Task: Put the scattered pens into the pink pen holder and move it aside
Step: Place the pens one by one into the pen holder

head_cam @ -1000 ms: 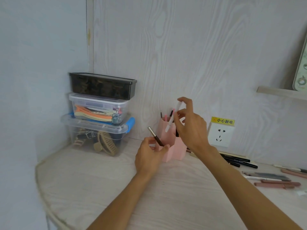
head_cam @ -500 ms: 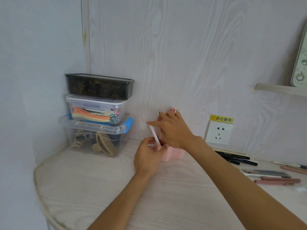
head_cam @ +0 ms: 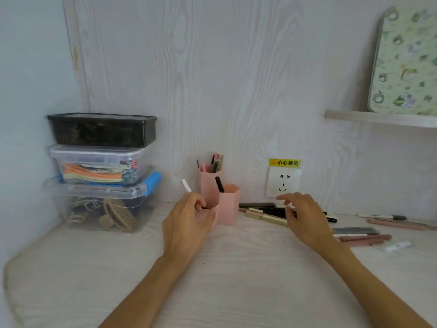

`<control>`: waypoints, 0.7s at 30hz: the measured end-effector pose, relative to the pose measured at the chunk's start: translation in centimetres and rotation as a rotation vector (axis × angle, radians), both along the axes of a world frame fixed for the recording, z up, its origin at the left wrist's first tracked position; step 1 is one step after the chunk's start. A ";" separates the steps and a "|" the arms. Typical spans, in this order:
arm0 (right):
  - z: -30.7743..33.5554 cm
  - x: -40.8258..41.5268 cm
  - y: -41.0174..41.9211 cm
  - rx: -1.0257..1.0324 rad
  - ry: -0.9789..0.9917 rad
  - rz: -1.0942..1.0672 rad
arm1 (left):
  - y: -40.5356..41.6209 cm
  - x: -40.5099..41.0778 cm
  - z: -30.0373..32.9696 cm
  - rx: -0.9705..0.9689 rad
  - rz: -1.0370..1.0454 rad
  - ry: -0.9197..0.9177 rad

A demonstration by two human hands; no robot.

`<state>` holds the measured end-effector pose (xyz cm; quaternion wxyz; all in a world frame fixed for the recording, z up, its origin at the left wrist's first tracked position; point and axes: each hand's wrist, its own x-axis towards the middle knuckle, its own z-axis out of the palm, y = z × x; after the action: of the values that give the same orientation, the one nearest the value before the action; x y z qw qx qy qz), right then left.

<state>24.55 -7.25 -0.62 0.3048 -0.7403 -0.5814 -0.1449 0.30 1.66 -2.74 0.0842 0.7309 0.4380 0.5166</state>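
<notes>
The pink pen holder (head_cam: 228,204) stands on the desk near the back wall, with several pens upright in its taller cup and one black pen in the lower cup. My left hand (head_cam: 186,221) is just left of the holder, shut on a white-tipped pen (head_cam: 186,185) that points up and left. My right hand (head_cam: 305,218) hovers open, fingers spread, over a cluster of scattered pens (head_cam: 262,213) to the right of the holder. More loose pens (head_cam: 361,235) lie further right on the desk.
Three stacked plastic storage boxes (head_cam: 101,171) stand at the left against the wall. A wall socket (head_cam: 282,182) with a yellow warning label sits behind the pens. A shelf (head_cam: 378,118) with a patterned board is at the upper right. A small white item (head_cam: 397,246) lies at the far right.
My right hand has left the holder, dropped the pen it held into it, and moved right over the scattered pens. My left hand stays beside the holder with its pen.
</notes>
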 end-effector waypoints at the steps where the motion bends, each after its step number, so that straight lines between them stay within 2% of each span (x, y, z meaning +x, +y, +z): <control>1: -1.1 0.6 -0.2 -0.074 -0.003 -0.016 | -0.1 0.0 0.1 0.038 -0.018 0.045; 4: -2.5 1.2 -0.2 -0.194 0.015 0.015 | -0.8 0.3 0.6 0.143 -0.094 0.190; 7: -2.3 1.0 0.1 -0.153 0.003 0.033 | -2.1 1.5 0.7 0.222 -0.183 0.310; 14: -1.7 0.9 -0.2 -0.198 0.089 0.142 | -2.4 5.9 -0.6 0.122 -0.339 0.516; 17: -1.8 0.9 -0.1 -0.225 -0.005 0.103 | -2.1 5.5 0.2 0.090 -0.208 0.392; 21: -2.3 0.8 0.2 -0.177 -0.051 0.046 | -0.9 2.4 0.3 0.096 0.070 0.070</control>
<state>25.34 -7.01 -2.87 0.2264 -0.7468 -0.6165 -0.1047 2.73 0.80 -2.47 0.0156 0.7360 0.4408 0.5136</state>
